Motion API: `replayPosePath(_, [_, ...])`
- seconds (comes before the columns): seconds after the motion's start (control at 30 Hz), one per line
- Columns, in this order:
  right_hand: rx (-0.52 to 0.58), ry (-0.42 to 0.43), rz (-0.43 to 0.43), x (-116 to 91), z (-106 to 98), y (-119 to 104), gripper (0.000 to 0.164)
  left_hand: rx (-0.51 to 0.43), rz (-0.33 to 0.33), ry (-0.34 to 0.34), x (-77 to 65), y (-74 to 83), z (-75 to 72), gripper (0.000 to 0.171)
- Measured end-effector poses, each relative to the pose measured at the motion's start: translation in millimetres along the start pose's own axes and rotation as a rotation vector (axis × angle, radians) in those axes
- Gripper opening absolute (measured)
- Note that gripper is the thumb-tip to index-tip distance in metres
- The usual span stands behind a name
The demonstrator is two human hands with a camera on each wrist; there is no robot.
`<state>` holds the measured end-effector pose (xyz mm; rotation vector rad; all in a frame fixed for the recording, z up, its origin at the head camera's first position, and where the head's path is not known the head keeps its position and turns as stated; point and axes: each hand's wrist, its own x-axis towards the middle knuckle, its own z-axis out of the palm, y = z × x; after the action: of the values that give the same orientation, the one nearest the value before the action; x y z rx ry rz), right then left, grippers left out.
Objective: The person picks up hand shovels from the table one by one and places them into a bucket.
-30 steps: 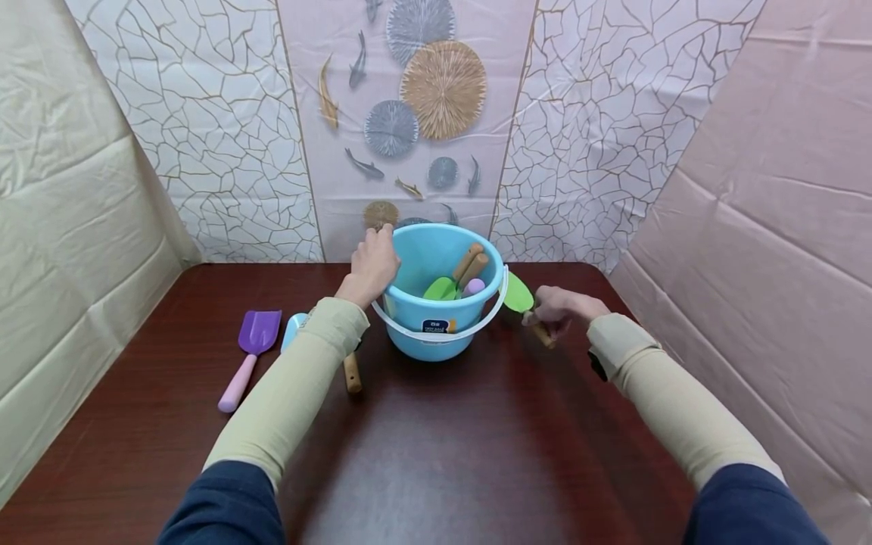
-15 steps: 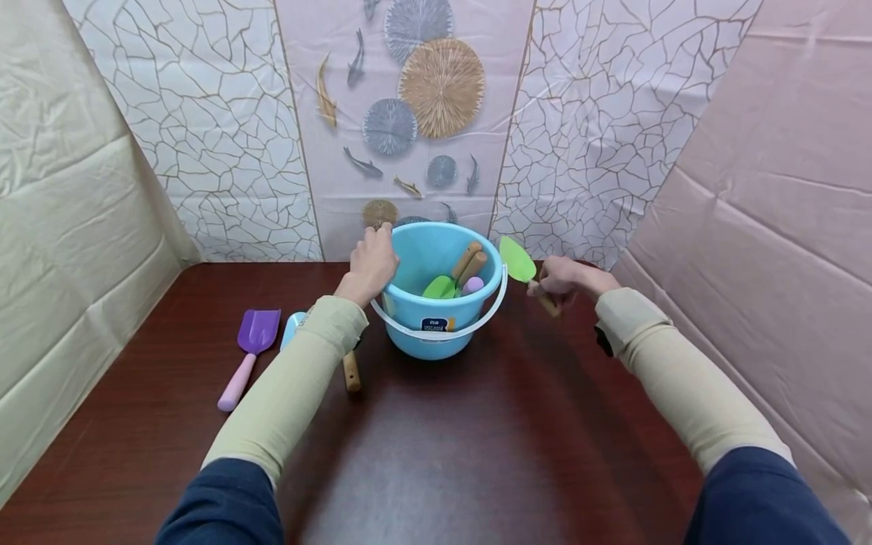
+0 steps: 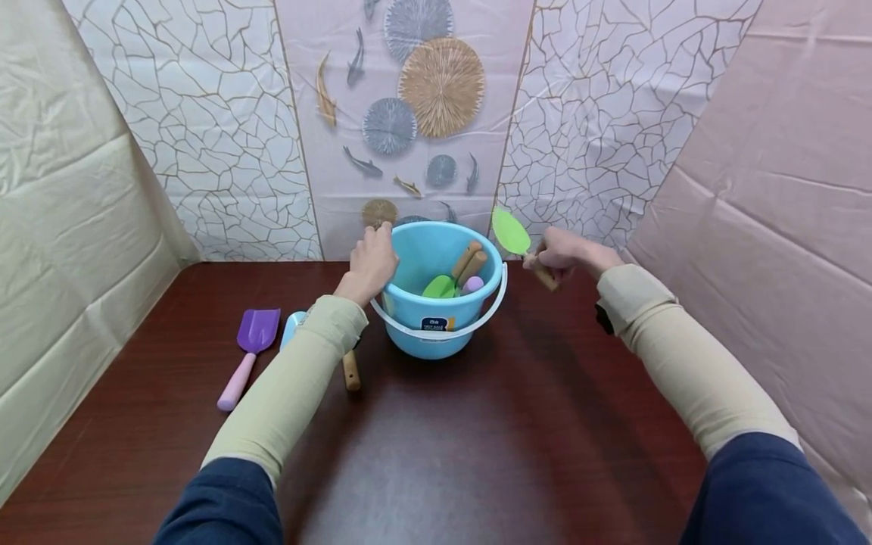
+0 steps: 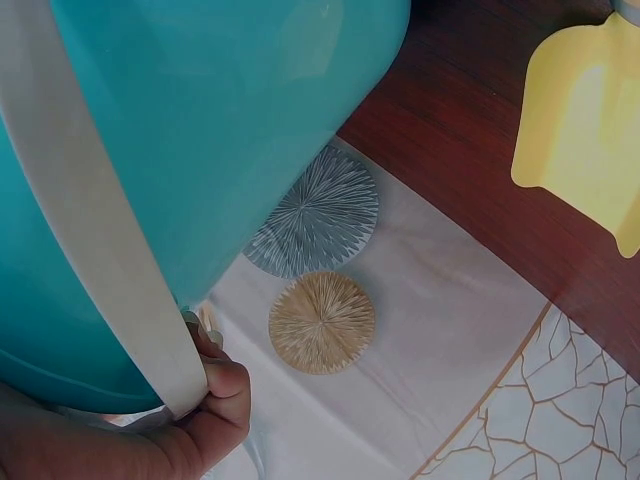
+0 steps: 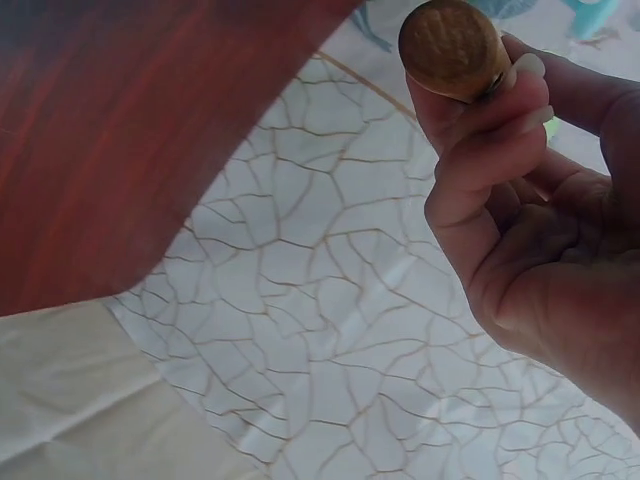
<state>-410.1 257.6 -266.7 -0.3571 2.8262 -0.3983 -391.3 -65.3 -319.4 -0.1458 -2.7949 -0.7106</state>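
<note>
A light blue bucket [image 3: 409, 309] stands upright at the back of the table, its white handle [image 3: 492, 309] hanging down in front. My left hand [image 3: 370, 261] grips the left side of its rim; in the left wrist view the fingers [image 4: 228, 395] curl there beside the handle's end. Wooden handles [image 3: 470, 261], a green blade [image 3: 440, 288] and a lilac handle end [image 3: 473, 285] show inside. To the right of the bucket, my right hand [image 3: 560, 251] holds a green trowel [image 3: 511, 232] by its wooden grip [image 5: 452, 50], blade up and level with the rim.
On the dark red table [image 3: 436, 454], a purple shovel with a pink handle [image 3: 237, 382] lies at the left. A light blue blade [image 3: 291, 327] and a wooden handle [image 3: 350, 371] are partly hidden by my left forearm. A yellow blade [image 4: 580, 125] shows in the left wrist view.
My right hand has raised the green trowel from low beside the bucket to rim height, and the blade now points up and left. My left hand and the bucket have stayed put.
</note>
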Motion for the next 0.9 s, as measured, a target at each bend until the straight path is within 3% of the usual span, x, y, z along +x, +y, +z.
replayPosePath(0.47, [-0.074, 0.077, -0.088, -3, -27, -37, 0.03, 0.005, -0.006, 0.002, -0.9, 0.2, -0.1, 0.038])
replayPosePath(0.9, [-0.191, 0.121, -0.195, -2, -31, -71, 0.037, -0.008, -0.004, 0.004, -1.0, 0.0, -0.1, 0.039])
